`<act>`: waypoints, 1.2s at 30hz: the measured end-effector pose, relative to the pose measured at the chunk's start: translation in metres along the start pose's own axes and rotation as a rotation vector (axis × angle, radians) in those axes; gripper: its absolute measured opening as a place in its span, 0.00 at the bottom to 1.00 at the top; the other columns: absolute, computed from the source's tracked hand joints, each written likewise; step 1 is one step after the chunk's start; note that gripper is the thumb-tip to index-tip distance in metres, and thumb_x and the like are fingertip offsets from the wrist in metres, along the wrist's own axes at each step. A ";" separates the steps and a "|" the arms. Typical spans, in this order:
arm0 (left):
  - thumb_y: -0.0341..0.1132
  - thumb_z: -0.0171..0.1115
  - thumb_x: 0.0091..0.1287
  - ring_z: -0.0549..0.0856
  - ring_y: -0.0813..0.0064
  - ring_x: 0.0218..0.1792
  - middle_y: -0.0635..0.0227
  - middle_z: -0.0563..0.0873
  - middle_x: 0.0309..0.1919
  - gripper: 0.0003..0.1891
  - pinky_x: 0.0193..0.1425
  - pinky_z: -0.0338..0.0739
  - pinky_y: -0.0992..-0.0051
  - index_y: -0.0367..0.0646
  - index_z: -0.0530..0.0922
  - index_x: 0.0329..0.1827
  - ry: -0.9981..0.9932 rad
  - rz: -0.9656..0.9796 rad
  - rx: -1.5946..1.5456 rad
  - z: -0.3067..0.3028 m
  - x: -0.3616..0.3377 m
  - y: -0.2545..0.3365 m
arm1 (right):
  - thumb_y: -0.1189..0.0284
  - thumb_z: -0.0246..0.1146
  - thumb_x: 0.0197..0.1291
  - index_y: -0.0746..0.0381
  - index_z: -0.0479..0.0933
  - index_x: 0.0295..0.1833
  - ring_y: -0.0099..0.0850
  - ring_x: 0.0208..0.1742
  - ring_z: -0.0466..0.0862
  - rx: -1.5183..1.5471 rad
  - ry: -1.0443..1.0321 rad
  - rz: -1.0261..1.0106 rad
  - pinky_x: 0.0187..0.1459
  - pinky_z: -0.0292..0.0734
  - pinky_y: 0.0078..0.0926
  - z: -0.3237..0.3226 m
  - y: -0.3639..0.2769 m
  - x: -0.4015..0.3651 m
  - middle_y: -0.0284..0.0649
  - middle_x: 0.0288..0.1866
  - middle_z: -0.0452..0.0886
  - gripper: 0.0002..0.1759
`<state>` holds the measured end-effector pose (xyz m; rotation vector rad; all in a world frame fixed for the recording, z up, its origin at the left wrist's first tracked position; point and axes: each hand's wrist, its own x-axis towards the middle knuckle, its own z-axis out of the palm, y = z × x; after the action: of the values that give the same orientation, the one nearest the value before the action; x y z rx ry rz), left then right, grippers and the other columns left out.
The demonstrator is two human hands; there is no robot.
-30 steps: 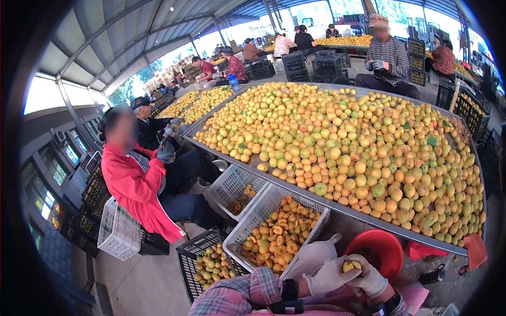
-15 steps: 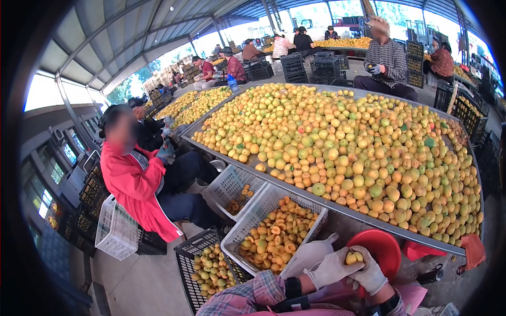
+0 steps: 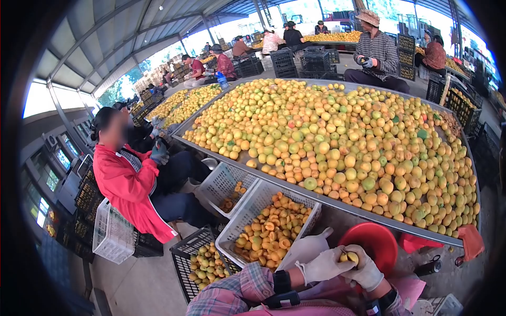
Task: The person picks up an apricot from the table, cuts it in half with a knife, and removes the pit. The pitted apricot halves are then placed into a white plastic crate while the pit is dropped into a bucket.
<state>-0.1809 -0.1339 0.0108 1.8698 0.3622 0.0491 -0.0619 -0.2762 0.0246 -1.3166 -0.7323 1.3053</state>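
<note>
Both my hands wear whitish gloves and meet in front of the red bucket (image 3: 375, 236). Between their fingers is a yellow apricot (image 3: 348, 257) with a dark line across it. My left hand (image 3: 322, 266) grips the fruit from the left, its fingertips at the upper side. Curled around the other side is my right hand (image 3: 366, 271), whose palm is turned away from view. Left of my forearms stands a light grey crate (image 3: 311, 221) of halved apricots (image 3: 273, 231). A black crate (image 3: 179, 263) beside it holds whole, greener fruit.
A metal-edged table (image 3: 337, 204) heaped with apricots (image 3: 327, 142) spans the front. A person in a red jacket (image 3: 124, 181) sits at left, another person in a checked shirt (image 3: 382, 58) across the table. A second grey crate (image 3: 224, 181) stands by the table edge.
The whole view has shifted slightly, with most things now further left. My hands stay together on the apricot, and its dark line shows at a different angle.
</note>
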 end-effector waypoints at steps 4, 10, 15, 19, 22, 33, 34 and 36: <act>0.49 0.61 0.66 0.85 0.48 0.50 0.46 0.85 0.45 0.26 0.53 0.79 0.60 0.34 0.73 0.56 -0.080 -0.055 0.006 -0.005 0.000 0.007 | 0.86 0.67 0.51 0.53 0.63 0.65 0.22 0.24 0.79 -0.034 0.002 0.008 0.18 0.75 0.18 0.000 -0.002 -0.002 0.37 0.44 0.76 0.37; 0.53 0.63 0.64 0.86 0.49 0.48 0.46 0.85 0.45 0.30 0.52 0.80 0.60 0.34 0.73 0.57 0.022 -0.160 0.060 0.004 0.003 0.015 | 0.86 0.66 0.50 0.53 0.63 0.65 0.24 0.25 0.80 -0.009 0.049 -0.087 0.18 0.76 0.18 -0.005 0.010 0.005 0.37 0.45 0.76 0.37; 0.56 0.65 0.63 0.87 0.49 0.47 0.49 0.86 0.43 0.30 0.50 0.80 0.60 0.39 0.74 0.57 0.178 -0.096 -0.058 0.016 0.004 0.018 | 0.86 0.65 0.51 0.53 0.63 0.66 0.24 0.26 0.81 0.053 0.116 -0.052 0.17 0.77 0.19 -0.003 -0.007 0.002 0.37 0.44 0.76 0.37; 0.56 0.65 0.62 0.86 0.48 0.46 0.49 0.86 0.43 0.30 0.50 0.81 0.59 0.39 0.75 0.56 0.140 -0.111 0.056 0.011 0.009 0.015 | 0.85 0.66 0.52 0.52 0.63 0.67 0.24 0.26 0.82 0.044 0.107 -0.033 0.18 0.77 0.19 -0.003 -0.013 0.001 0.37 0.43 0.77 0.37; 0.56 0.63 0.62 0.86 0.46 0.45 0.48 0.87 0.42 0.30 0.49 0.81 0.57 0.38 0.75 0.55 0.116 -0.084 0.107 0.004 0.008 0.018 | 0.84 0.66 0.53 0.52 0.63 0.67 0.25 0.26 0.81 0.012 0.062 -0.031 0.18 0.77 0.19 -0.006 -0.012 0.002 0.38 0.43 0.77 0.36; 0.51 0.62 0.66 0.85 0.51 0.49 0.46 0.86 0.43 0.26 0.53 0.78 0.60 0.38 0.75 0.55 -0.317 -0.089 0.090 -0.020 0.003 0.022 | 0.84 0.69 0.50 0.55 0.65 0.63 0.25 0.24 0.81 -0.071 -0.028 0.074 0.19 0.76 0.19 -0.020 -0.007 0.003 0.36 0.37 0.79 0.35; 0.51 0.62 0.66 0.85 0.51 0.49 0.46 0.86 0.43 0.26 0.53 0.78 0.60 0.38 0.75 0.55 -0.316 -0.090 0.089 -0.019 0.003 0.021 | 0.85 0.68 0.49 0.55 0.66 0.62 0.26 0.23 0.81 -0.044 -0.053 0.136 0.19 0.75 0.19 -0.023 -0.009 0.003 0.37 0.35 0.80 0.34; 0.46 0.62 0.68 0.84 0.64 0.46 0.55 0.85 0.42 0.21 0.50 0.77 0.67 0.38 0.75 0.54 -0.329 -0.121 0.044 -0.015 0.001 0.018 | 0.85 0.68 0.49 0.58 0.67 0.61 0.27 0.22 0.81 -0.070 -0.049 0.118 0.18 0.74 0.19 -0.022 -0.013 0.001 0.37 0.34 0.80 0.33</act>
<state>-0.1789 -0.1251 0.0319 1.8564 0.2485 -0.3471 -0.0379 -0.2779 0.0326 -1.4058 -0.7491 1.4218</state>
